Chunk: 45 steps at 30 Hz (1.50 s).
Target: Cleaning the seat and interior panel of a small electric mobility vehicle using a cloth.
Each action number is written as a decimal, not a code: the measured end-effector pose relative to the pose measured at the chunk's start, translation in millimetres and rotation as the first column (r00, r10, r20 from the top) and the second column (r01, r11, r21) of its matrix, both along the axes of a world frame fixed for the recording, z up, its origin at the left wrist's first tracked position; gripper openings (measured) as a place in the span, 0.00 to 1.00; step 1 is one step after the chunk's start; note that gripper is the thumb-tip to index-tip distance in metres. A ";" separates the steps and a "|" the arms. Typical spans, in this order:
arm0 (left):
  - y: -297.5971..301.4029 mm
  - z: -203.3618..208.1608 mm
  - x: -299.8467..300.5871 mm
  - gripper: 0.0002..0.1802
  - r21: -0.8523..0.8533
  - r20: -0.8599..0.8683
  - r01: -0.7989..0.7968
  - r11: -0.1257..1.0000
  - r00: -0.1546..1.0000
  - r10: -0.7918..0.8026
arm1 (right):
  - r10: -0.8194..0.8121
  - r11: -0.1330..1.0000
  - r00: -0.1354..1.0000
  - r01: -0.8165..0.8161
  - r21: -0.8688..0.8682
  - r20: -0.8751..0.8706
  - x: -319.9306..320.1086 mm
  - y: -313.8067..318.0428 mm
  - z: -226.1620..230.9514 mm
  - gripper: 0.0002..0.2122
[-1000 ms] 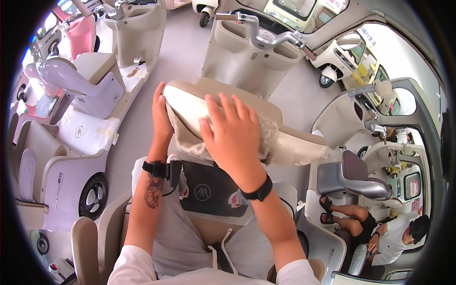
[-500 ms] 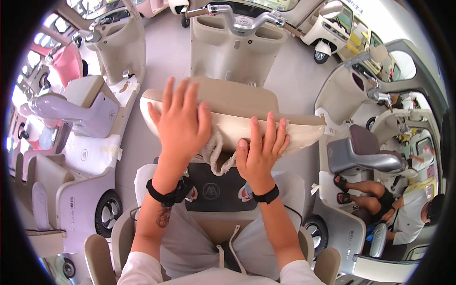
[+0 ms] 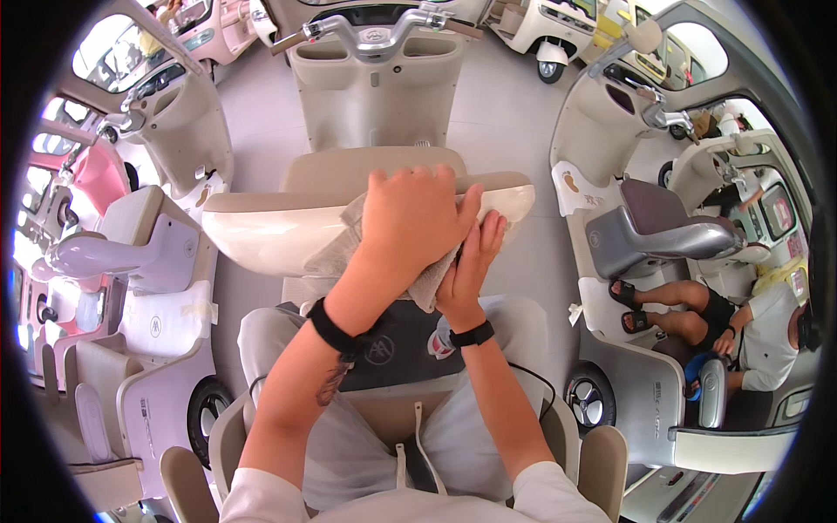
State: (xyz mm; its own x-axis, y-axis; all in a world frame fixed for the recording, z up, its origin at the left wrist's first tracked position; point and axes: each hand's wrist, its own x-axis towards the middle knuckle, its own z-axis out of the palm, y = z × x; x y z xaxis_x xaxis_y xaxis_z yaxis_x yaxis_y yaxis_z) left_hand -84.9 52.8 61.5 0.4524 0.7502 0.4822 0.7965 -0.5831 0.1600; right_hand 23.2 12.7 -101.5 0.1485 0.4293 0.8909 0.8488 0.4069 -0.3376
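In front of me is a scooter seat with a tan cushion and a glossy cream shell. My left hand presses a crumpled grey cloth against the shell, right of its middle, with curled fingers. The cloth's lower end pokes out beneath that hand. My right hand rests beside it, fingers stretched up along the shell and its thumb against the cloth's edge. Part of the cloth is hidden under my left hand.
Beyond the seat stand the front panel and silver handlebar. A lilac scooter is on the left, a grey one on the right. A seated person is at the far right. A dark mat lies below my hands.
My left hand has moved right along the shell, from spread fingers to a curled grip over the cloth, close beside my right hand. The whole view has shifted slightly.
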 end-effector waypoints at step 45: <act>3.0 -26.5 -42.4 0.21 0.191 0.059 0.418 0.888 0.898 -0.436 | 0.328 0.521 0.694 -0.699 -0.491 -0.641 -52.6 -83.1 -1.6 0.22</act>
